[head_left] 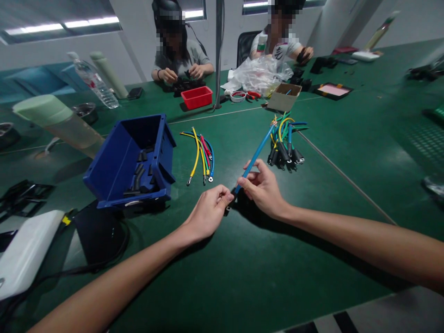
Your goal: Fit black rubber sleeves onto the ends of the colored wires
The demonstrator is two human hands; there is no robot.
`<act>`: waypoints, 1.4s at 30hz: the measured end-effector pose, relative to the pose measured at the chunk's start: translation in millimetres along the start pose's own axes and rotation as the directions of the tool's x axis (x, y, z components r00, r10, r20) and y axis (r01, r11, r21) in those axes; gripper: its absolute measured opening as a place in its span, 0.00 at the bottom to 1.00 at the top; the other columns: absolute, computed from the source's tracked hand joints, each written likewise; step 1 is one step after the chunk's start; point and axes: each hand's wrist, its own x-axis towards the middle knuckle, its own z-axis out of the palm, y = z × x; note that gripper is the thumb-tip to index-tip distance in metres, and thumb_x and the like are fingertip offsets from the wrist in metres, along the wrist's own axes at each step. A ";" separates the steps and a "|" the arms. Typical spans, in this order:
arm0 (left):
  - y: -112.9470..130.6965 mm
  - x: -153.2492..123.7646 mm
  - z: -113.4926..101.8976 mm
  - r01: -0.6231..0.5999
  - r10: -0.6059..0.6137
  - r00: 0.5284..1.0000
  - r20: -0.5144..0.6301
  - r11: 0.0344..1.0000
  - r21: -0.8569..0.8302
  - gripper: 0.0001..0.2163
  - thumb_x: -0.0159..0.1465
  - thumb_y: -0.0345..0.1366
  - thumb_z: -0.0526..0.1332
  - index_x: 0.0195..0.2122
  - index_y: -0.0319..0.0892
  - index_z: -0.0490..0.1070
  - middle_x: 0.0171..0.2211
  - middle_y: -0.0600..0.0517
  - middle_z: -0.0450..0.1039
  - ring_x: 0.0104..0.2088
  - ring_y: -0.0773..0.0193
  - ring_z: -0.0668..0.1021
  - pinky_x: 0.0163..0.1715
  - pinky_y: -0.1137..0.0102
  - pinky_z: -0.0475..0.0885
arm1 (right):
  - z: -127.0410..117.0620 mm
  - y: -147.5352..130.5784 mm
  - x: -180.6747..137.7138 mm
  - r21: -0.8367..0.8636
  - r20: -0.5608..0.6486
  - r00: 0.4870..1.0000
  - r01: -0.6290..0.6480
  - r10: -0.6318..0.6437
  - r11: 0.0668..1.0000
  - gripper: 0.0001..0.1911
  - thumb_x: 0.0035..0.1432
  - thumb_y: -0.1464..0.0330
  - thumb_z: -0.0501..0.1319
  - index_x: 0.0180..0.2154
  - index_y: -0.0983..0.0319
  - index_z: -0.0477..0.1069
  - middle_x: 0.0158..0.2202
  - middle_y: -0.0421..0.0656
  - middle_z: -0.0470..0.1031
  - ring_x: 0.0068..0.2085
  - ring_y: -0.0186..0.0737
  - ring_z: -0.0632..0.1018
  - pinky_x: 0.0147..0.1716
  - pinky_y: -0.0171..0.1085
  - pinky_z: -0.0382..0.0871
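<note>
A blue wire (258,150) slants up and away from between my hands, its far end showing bare copper. My right hand (262,189) pinches the wire partway along. At its near end, my left hand (211,208) is closed on a black sleeve (234,196), with a metal ring terminal just below the fingers. Beyond my left hand lie several loose wires (201,155) in yellow, green, red and blue, with ring terminals. Past my right hand is a pile of wires with black sleeves (284,150) on their terminal ends.
To the left a blue bin (104,173) holds several black sleeves. A red tray (196,97), a small cardboard box (284,98) and a plastic bag (256,74) stand farther back. Two people sit across the green table. A white power bank-like object (31,252) lies at left.
</note>
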 end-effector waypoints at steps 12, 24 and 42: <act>3.1 -2.6 0.3 -0.020 0.020 1.000 -0.004 0.996 0.082 0.13 0.69 0.39 0.50 0.28 0.42 0.61 0.22 0.57 0.61 0.25 0.67 0.64 0.27 0.71 0.57 | 0.3 -2.5 1.4 0.025 0.026 0.999 -0.031 0.030 0.999 0.19 0.54 0.62 0.68 0.40 0.59 0.60 0.18 0.27 0.63 0.16 0.25 0.62 0.14 0.26 0.55; 0.5 0.3 -4.8 -0.082 0.034 0.948 -0.316 0.987 -0.140 0.15 0.63 0.45 0.61 0.27 0.42 0.60 0.20 0.60 0.57 0.19 0.73 0.62 0.21 0.75 0.56 | -0.3 -1.3 3.3 0.045 -0.002 0.999 -0.044 0.044 0.998 0.20 0.55 0.59 0.67 0.42 0.59 0.60 0.17 0.27 0.62 0.16 0.25 0.61 0.14 0.26 0.56; -27.0 23.9 -28.3 0.026 0.315 0.911 -0.265 0.598 0.801 0.17 0.68 0.35 0.53 0.54 0.34 0.69 0.58 0.39 0.69 0.60 0.45 0.68 0.57 0.51 0.66 | -1.3 -5.7 5.2 -0.049 -0.028 0.998 -0.064 0.063 0.997 0.25 0.56 0.58 0.65 0.51 0.65 0.67 0.19 0.30 0.63 0.18 0.26 0.62 0.16 0.29 0.57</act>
